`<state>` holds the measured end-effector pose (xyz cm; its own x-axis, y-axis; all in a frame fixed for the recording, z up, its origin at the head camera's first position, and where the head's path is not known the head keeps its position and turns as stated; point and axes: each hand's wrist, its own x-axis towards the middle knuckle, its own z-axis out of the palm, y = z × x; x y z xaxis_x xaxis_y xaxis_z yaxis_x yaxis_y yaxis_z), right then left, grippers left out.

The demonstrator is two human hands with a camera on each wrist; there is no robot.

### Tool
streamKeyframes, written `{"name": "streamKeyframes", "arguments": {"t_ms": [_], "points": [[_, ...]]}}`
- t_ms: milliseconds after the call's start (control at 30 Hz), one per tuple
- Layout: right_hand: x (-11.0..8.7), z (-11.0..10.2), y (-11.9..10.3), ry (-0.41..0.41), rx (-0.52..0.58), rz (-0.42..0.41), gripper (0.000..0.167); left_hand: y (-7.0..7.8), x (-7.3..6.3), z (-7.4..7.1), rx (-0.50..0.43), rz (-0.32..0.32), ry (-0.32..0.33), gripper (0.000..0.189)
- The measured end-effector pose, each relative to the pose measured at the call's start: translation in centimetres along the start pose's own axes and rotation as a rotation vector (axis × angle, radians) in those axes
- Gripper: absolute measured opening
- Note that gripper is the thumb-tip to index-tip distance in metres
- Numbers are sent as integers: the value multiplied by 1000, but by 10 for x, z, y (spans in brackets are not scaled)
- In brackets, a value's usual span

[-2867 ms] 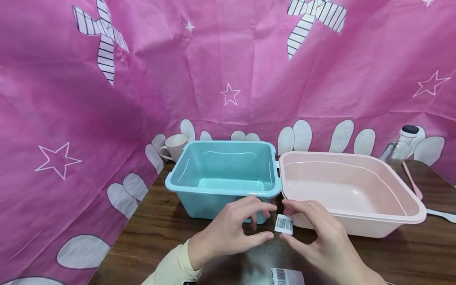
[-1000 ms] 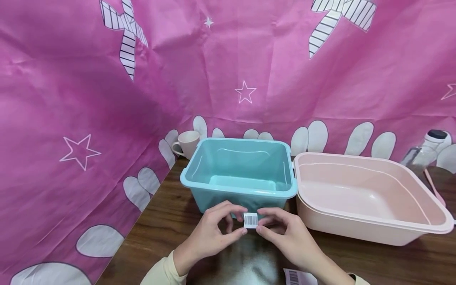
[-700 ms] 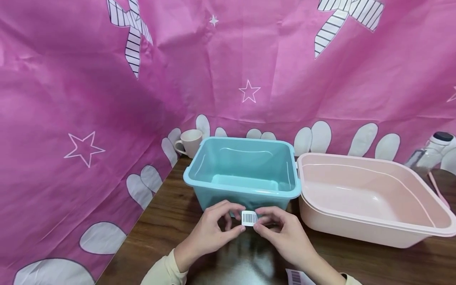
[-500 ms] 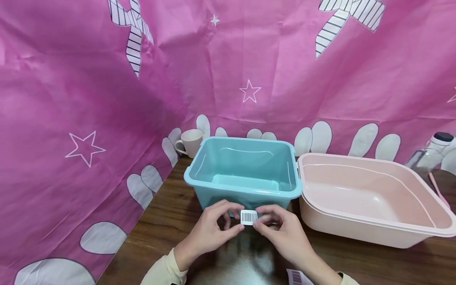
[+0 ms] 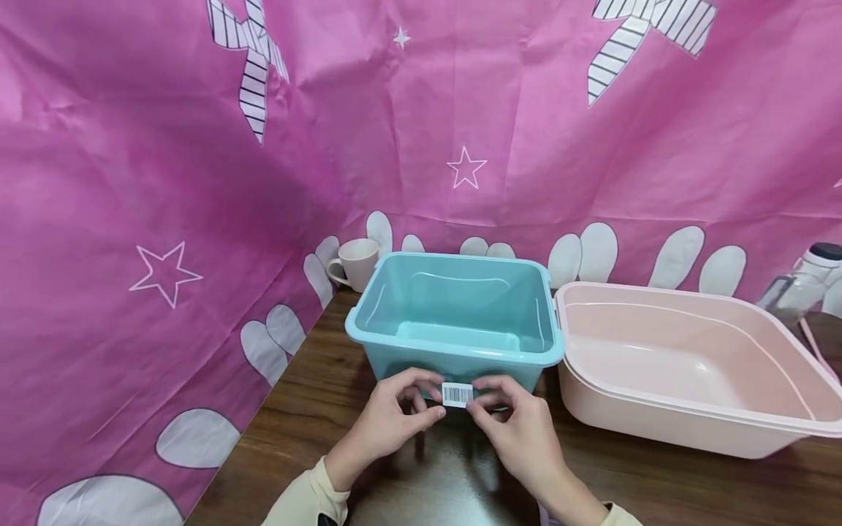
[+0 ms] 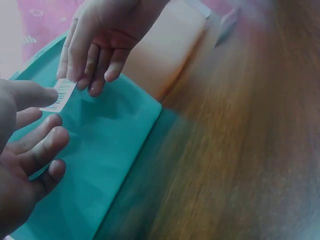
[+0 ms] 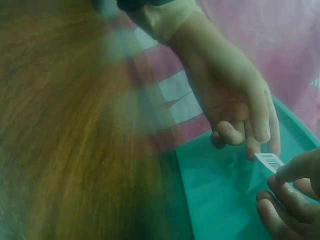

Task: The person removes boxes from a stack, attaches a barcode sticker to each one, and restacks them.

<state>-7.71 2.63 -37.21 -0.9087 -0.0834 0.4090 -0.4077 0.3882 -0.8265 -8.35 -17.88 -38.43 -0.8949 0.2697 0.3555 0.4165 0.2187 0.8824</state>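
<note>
A small white barcode label (image 5: 457, 394) is stretched between my two hands, in front of the near wall of a blue plastic tub (image 5: 395, 358). My right hand (image 5: 522, 435) pinches its right edge between thumb and forefinger. At the opposite edge, the thumb and forefinger of my left hand (image 5: 388, 420) hold the left corners. The left wrist view has the label (image 6: 61, 96) tilted over the tub's side, with the left thumb across it. Other fingers of both hands are curled loosely behind. In the right wrist view the label (image 7: 270, 161) overlaps the tub wall (image 7: 215, 200).
To the right of the tub sits a pale pink basin (image 5: 658, 427). A white mug (image 5: 359, 263) stands behind the tub's left corner, and a clear bottle (image 5: 799, 292) at the far right beside a pink utensil (image 5: 816, 343). A pink printed curtain (image 5: 395, 109) hangs behind the wooden table (image 5: 276, 438).
First only the right hand held the label; the left hand then came to its other edge. Both hands have brought it closer to the tub's front wall. The head view has swung left.
</note>
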Motion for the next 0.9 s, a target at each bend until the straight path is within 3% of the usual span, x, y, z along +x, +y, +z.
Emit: {"name": "streamKeyframes", "arguments": {"t_ms": [133, 333, 700, 900], "points": [[-1, 4, 4, 44, -59, -77, 28, 0, -1, 0, -41, -43, 12, 30], [-1, 10, 9, 94, -95, -126, 27, -1, 1, -1, -93, -82, 40, 26], [-2, 20, 16, 142, -69, -114, 24, -4, 1, -1, -97, -94, 67, 12], [-2, 25, 18, 164, -33, -120, 22, -4, 0, -2, -70, -134, 66, 14]]}}
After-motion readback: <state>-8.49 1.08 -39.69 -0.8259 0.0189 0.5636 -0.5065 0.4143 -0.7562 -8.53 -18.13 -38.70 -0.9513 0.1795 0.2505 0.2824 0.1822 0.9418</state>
